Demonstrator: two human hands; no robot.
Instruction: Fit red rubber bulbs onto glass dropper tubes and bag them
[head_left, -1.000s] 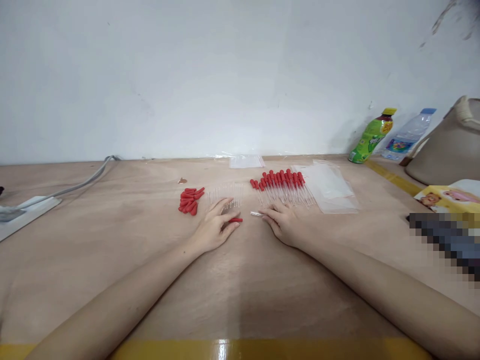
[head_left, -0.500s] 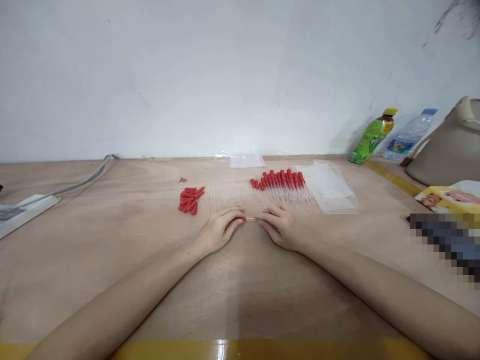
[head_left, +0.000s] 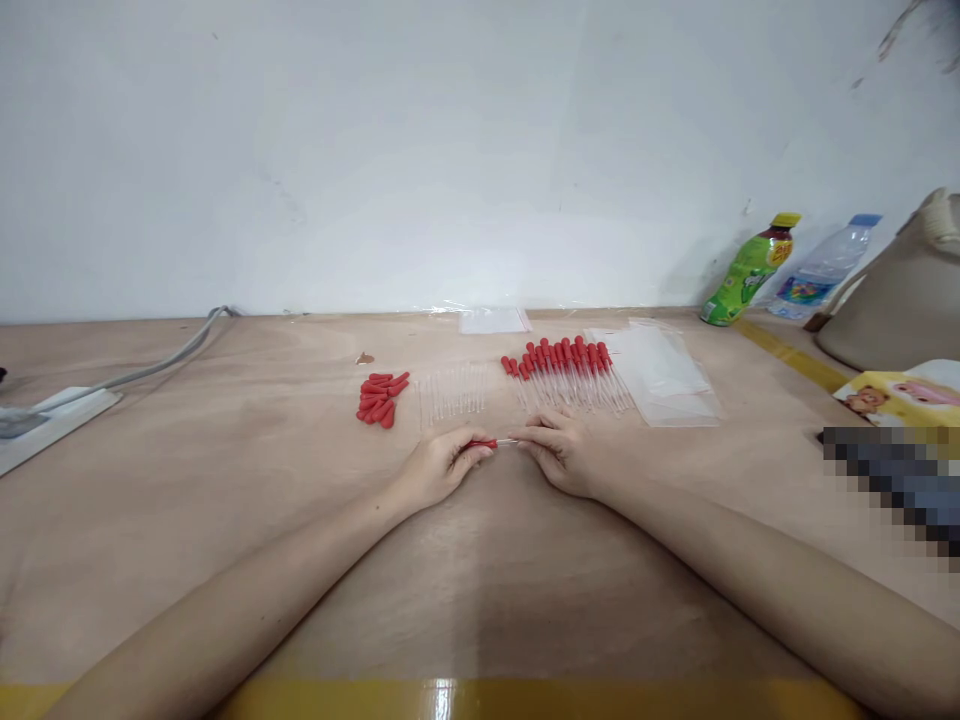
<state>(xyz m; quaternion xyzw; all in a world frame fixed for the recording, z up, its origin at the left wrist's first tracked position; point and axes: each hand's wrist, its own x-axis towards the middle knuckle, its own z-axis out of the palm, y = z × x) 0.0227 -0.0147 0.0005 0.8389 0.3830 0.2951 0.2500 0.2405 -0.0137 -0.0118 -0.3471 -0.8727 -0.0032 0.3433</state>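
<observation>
A pale wall (head_left: 375,160) fills the upper part of the view, and a broad wooden-looking table (head_left: 420,600) runs from it toward the person. At the right edge stands a beige bag (head_left: 889,290), with a green bottle (head_left: 746,275) and a clear bottle (head_left: 821,278) leaning near it against the wall. The left hand (head_left: 450,465) and right hand (head_left: 561,455) meet near the middle of the table, the forearms coming in from the two lower corners; both have thumb and fingers drawn together in a pinch. Flat plastic bags (head_left: 664,370) lie beyond the right hand and to its right. Next to them, straight beyond the right hand, is a cluster of red-topped droppers (head_left: 574,375), their thin ends reaching close to its knuckles. A row of clear tubes (head_left: 454,390) lies just beyond the left hand, and a pile of loose red bulbs (head_left: 381,400) sits farther left. Smallest are the two held pieces: a red bulb (head_left: 489,443) between the left thumb and fingers, pointing right, and a clear tube (head_left: 507,442) in the right fingertips, its near end at the bulb's mouth; how far in it sits cannot be told.
</observation>
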